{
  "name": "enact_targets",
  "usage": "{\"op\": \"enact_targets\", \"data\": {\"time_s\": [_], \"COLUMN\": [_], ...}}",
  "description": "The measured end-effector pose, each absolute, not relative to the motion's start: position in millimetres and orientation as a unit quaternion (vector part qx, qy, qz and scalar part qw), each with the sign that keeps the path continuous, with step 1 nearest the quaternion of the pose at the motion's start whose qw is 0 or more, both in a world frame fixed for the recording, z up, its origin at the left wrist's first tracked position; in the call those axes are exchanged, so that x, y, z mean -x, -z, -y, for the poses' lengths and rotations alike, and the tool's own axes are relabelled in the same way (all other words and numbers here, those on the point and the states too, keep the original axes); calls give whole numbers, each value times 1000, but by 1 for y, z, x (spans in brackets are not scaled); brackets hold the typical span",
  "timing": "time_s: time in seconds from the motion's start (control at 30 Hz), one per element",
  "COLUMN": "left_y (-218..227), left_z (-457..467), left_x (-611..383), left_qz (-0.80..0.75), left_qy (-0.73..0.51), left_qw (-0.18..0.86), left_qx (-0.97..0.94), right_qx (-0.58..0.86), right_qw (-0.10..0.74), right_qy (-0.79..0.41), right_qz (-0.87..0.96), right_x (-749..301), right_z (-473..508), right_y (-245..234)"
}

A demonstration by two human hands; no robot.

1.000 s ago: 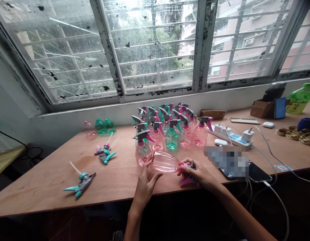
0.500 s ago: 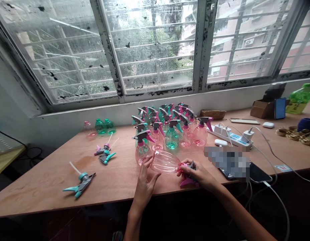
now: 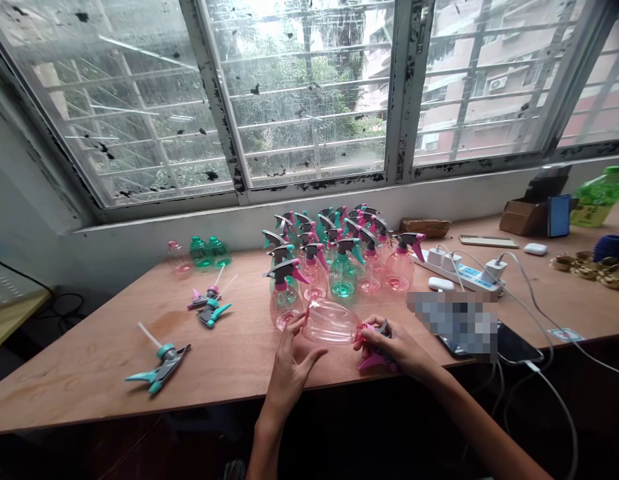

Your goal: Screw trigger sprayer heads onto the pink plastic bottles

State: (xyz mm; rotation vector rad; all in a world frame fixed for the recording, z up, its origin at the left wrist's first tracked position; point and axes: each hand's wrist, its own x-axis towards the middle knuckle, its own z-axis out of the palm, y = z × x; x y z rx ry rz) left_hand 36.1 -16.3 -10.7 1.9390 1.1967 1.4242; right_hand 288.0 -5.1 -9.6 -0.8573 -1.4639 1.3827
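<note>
A clear pink spray bottle (image 3: 329,323) lies on its side in the air near the table's front edge, its base to the left. My right hand (image 3: 389,343) is closed around its neck and its pink and grey trigger head (image 3: 373,360), which the fingers partly hide. At the bottle's base is my left hand (image 3: 292,357), fingertips touching it, thumb stretched out away from it. Just behind stand several pink and green spray bottles (image 3: 343,273) with trigger heads fitted.
Loose trigger heads with tubes, one teal and grey (image 3: 162,367), lie on the left of the table (image 3: 104,347). Headless bottles (image 3: 209,252) stand by the wall. To the right are a power strip (image 3: 459,270), cables, a phone (image 3: 517,343) and a cardboard box (image 3: 519,215).
The pink bottle has turned a little about its long axis. My left thumb has moved slightly outward; my right hand keeps its place.
</note>
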Motion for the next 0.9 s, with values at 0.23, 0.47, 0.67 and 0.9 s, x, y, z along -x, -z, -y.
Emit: {"op": "enact_targets", "data": {"time_s": [0.23,0.47,0.67,0.9], "left_y": [8,6,8,8], "left_z": [17,18,18,19], "left_x": [-38,-38,-38,-37], "left_qz": [-421,-445,-428,-444], "left_qy": [-514,-503,-511,-509], "left_qw": [242,238,203,227], "left_qx": [-707,-702,-717,-701], "right_qx": [355,364,349,328], "right_qw": [450,444,449,448], "right_qy": [-557,-556,-565,-587], "right_qz": [601,601,598,589], "right_x": [-288,-288,-288,-287], "right_z": [7,8,6,5], "right_y": [6,8,10,11]}}
